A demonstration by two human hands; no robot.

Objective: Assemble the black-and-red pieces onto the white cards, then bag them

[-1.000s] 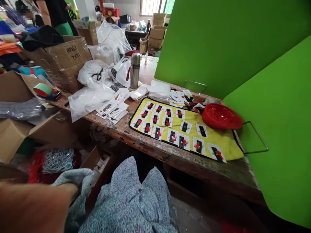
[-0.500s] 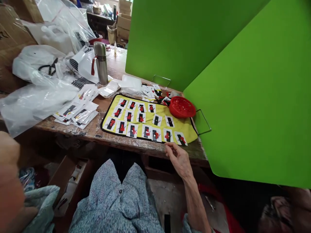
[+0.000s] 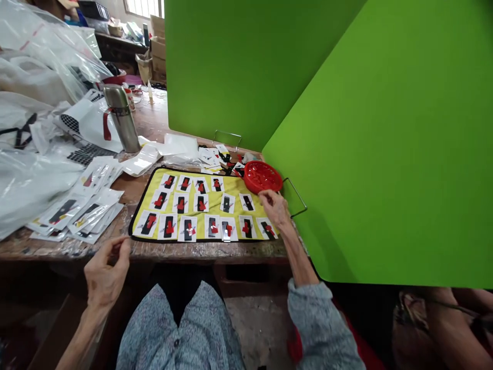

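Observation:
Several white cards with black and red pieces [image 3: 168, 226] lie in rows on a yellow cloth [image 3: 239, 187] with a black border. Two cards [image 3: 227, 203] at the right of the middle row show black pieces without red. My right hand [image 3: 275, 208] reaches over the cloth's right side, fingertips close together at the near edge of a red basket [image 3: 263, 177] that holds small red pieces. Whatever those fingertips hold is too small to make out. At the table's front edge, left of the cloth, my left hand [image 3: 106, 275] has thumb and forefinger pinched; nothing clear shows between them.
Green boards [image 3: 346, 154] stand behind and to the right, with wire supports. Packed plastic sachets [image 3: 77, 205] pile up on the left, near a steel flask [image 3: 122, 121] and plastic bags [image 3: 34, 174]. Loose cards [image 3: 211, 156] lie behind the cloth. At lower right, another person's arm [image 3: 450, 318] shows.
My right hand has moved from the front table edge up to the red basket. My left hand has come from the far left to the table's front edge. The view has shifted right.

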